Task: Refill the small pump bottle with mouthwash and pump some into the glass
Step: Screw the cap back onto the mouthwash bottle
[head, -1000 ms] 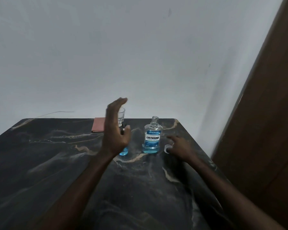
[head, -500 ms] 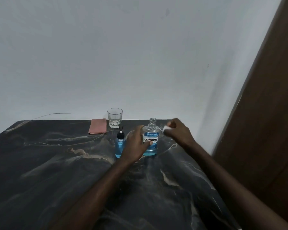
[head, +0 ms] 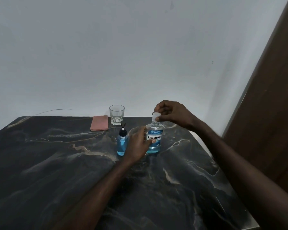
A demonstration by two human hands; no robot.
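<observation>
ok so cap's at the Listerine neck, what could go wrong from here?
1. The right hand pinches the clear cap by its fingertips at the neck of the Listerine bottle; it could slip, or seat crooked and leak.
2. The small pump bottle stands tall and narrow right beside the left hand gripping that bottle; a twist may knock it over.
3. The glass looks empty, so the pumping step seems not yet done.

Right hand (head: 173, 115) with clear cap (head: 156, 117), formerly beside the mouthwash bottle (head: 155, 132), now atop its neck.
</observation>
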